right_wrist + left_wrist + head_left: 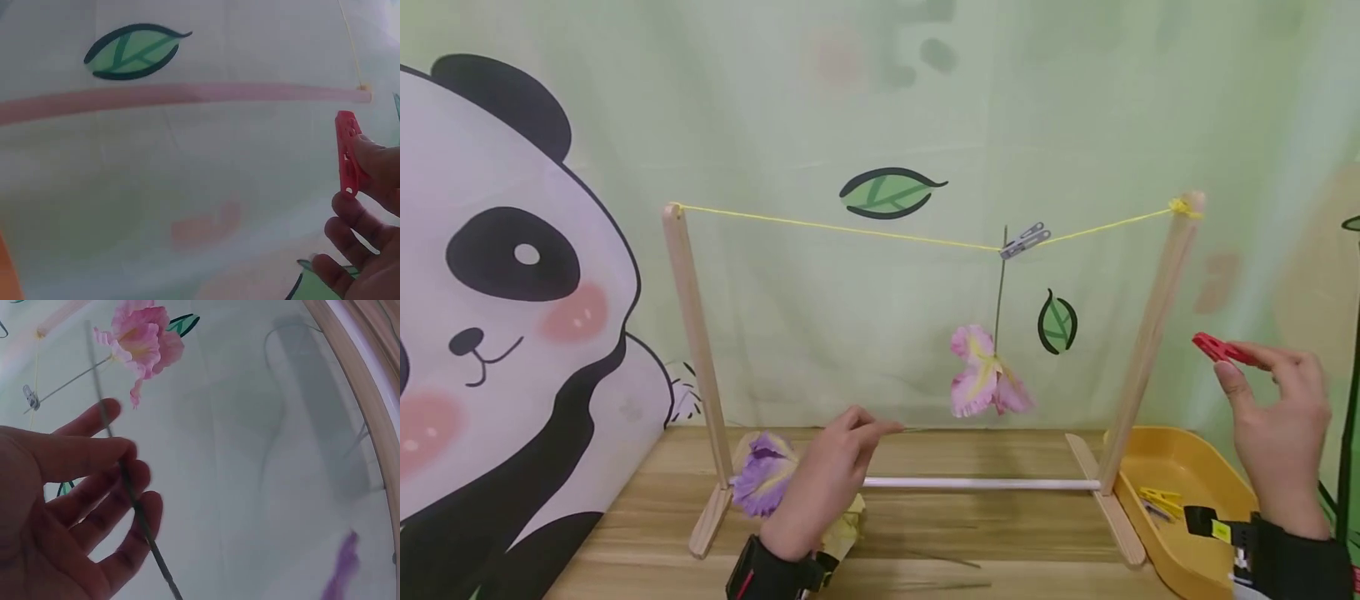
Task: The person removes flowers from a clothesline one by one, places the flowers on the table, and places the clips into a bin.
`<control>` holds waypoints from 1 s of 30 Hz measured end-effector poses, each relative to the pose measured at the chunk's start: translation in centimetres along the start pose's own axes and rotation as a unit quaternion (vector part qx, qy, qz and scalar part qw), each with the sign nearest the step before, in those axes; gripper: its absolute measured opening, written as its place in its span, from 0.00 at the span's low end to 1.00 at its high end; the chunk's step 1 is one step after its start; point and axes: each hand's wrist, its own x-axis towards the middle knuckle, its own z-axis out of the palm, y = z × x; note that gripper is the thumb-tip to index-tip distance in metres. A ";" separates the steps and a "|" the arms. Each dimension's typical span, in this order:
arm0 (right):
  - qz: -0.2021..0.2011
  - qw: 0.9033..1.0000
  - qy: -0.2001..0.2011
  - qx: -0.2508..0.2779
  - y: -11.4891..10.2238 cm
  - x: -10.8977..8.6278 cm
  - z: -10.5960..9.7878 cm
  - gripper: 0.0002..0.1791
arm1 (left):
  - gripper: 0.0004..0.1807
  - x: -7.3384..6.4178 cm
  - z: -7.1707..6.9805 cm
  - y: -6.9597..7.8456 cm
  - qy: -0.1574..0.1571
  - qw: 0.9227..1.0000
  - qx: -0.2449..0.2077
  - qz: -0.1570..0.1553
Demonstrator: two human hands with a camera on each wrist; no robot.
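Note:
My left hand [831,475] pinches a thin green flower stem [150,534] between thumb and fingers. Purple petals [765,473] show just left of that hand in the head view, with part of a yellow flower [847,527] below it. At the far right, my right hand [1285,421] holds a red clothespin [1221,348] between thumb and fingers; the same clothespin [348,153] appears near the right edge of the right wrist view. A pink flower [988,375] hangs head down from the yellow string [820,223], clipped by a grey clothespin [1025,242].
Two wooden posts, left [698,333] and right [1150,342], carry the string, and a white rod [985,483] joins them low down. Beside the right post stands a yellow tray [1195,567] with a yellow clothespin [1161,502] inside. Loose stems [947,560] lie on the wooden table [647,500].

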 end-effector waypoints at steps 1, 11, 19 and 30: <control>0.013 1.000 -0.015 -0.012 0.6 0.0 0.0 0.18 | 0.18 0.0 0.1 0.1 -0.019 1.000 0.009 0.002; 0.012 0.974 -0.215 -0.070 8.0 -0.8 2.0 0.17 | 0.23 -1.0 2.3 0.5 -0.168 0.985 0.030 0.034; -0.002 0.924 -0.364 -0.114 11.2 -1.4 3.2 0.17 | 0.22 -1.8 3.5 0.6 -0.239 0.970 0.047 0.029; 0.068 0.857 -0.501 -0.098 12.8 -2.1 3.9 0.20 | 0.22 -1.8 4.6 0.4 -0.287 0.957 0.035 0.013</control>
